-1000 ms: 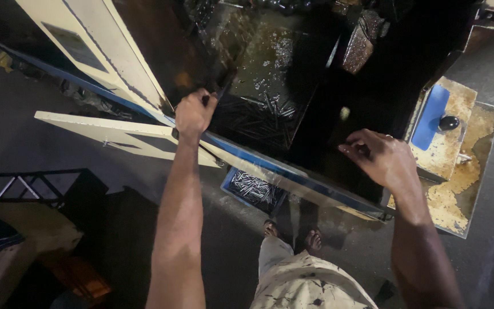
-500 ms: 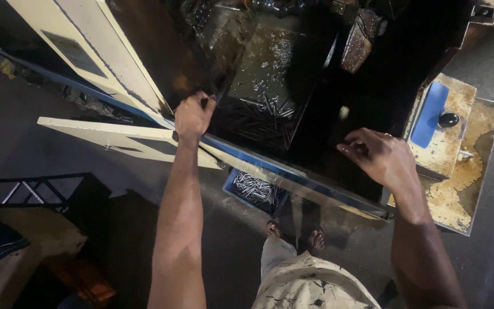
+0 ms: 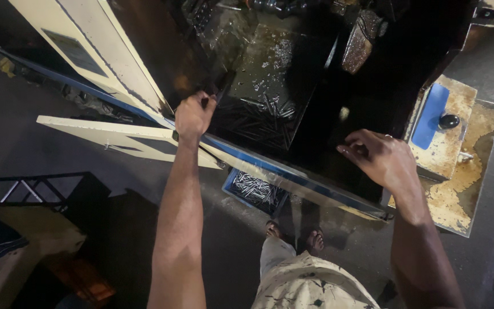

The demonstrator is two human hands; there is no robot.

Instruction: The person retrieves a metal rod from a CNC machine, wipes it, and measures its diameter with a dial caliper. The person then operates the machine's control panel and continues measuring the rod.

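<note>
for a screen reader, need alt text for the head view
Seen from above, a person's left hand grips a dark handle at an oily black machine tray strewn with metal pins, while the right hand rests open on its blue front edge.

— What is the person wearing?

— Both arms are bare from the hands up to the edge of the head view; no sleeves, gloves or wristbands show. The right hand [image 3: 379, 157] has what looks like a thin ring on one finger, though it is too small to be sure. The left hand [image 3: 193, 114] shows nothing worn.

— And lower down?

— A pale, cream-coloured garment [image 3: 310, 283] covers the body and legs, speckled with small dark spots and smears. One light trouser leg [image 3: 274, 254] runs down to the feet.

— Shoes?

— The feet [image 3: 293, 234] appear to be in open sandals, toes showing; the straps are dark and hard to make out in the dim light.
</note>
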